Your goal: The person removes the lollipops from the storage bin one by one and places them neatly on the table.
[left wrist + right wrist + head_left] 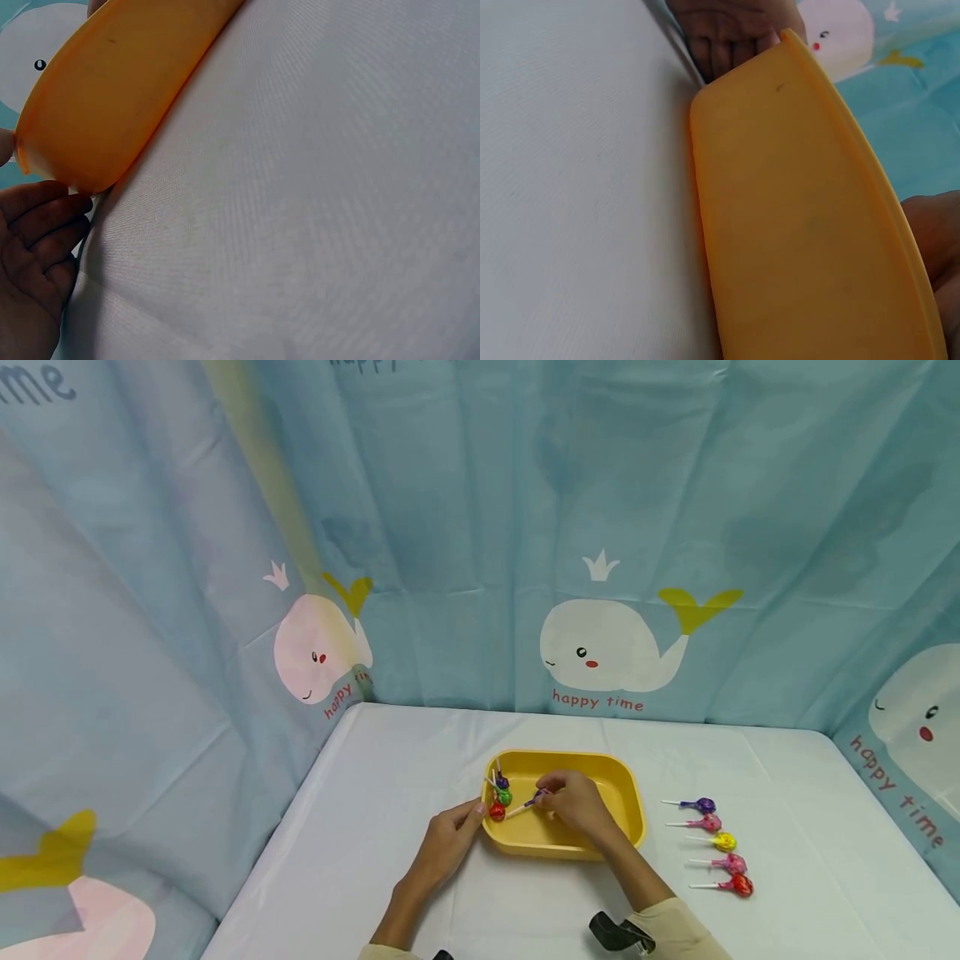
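Observation:
A yellow tray [600, 848] stands on the white table. My left hand [448, 835] grips its left end, with the thumb at the rim and the fingers against the outer wall, as the left wrist view shows. Inside the tray my right hand [576, 803] pinches a purple lollipop [541, 795] by its candy end, its white stick slanting down to the left. Along the tray's left end lie a purple lollipop [502, 782], a green lollipop [505, 797] and a red lollipop [497, 812]. The tray wall covers most of my right hand in the right wrist view.
Right of the tray, several lollipops lie in a column, sticks to the left: purple [705, 806], pink [711, 822], yellow [724, 842], pink [735, 863] and red [742, 885]. Blue curtains [465, 643] with whale prints hang behind and beside the table [360, 827].

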A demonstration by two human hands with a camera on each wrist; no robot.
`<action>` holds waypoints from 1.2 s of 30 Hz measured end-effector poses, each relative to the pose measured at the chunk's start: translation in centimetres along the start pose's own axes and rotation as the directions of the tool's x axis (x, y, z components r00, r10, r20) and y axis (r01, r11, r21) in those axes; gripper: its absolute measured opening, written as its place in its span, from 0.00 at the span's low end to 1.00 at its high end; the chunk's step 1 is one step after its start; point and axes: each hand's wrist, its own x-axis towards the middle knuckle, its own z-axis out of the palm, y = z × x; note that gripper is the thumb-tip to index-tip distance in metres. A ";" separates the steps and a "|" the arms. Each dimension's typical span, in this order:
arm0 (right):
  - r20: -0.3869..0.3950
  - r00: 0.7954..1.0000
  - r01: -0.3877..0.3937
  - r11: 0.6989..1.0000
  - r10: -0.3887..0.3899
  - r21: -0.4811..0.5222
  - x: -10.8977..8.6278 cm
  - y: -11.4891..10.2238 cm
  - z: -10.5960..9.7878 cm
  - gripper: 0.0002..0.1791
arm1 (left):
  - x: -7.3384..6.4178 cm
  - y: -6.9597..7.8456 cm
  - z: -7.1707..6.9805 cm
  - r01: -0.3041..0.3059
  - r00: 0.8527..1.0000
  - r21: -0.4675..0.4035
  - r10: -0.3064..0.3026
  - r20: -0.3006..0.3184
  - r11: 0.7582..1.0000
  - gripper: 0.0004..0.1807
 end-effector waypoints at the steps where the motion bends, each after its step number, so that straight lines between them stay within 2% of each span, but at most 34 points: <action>1: -0.005 1.000 0.000 1.000 0.000 0.002 -0.1 0.0 -0.1 0.08 | 0.0 0.0 0.0 0.000 1.000 0.000 0.000 -0.001 1.000 0.31; 8: -0.027 1.000 -0.014 1.000 0.015 0.009 -1.0 0.3 -1.0 0.07 | 0.1 -0.1 -0.1 0.003 1.000 -0.005 -0.003 -0.002 1.000 0.30; 16: -0.079 0.997 0.002 1.000 -0.002 -0.007 -1.9 0.3 -2.2 0.09 | 0.1 0.1 -0.1 0.010 1.000 0.007 -0.010 -0.006 1.000 0.30; 27: -0.120 0.992 -0.010 0.995 0.022 0.100 -3.3 0.4 -3.9 0.13 | 0.1 0.0 0.0 0.012 1.000 -0.001 -0.012 0.004 1.000 0.31; 36: -0.161 0.986 -0.021 0.989 0.044 0.144 -4.2 0.8 -5.6 0.16 | 0.1 -0.1 0.0 0.011 1.000 -0.002 -0.011 0.000 1.000 0.30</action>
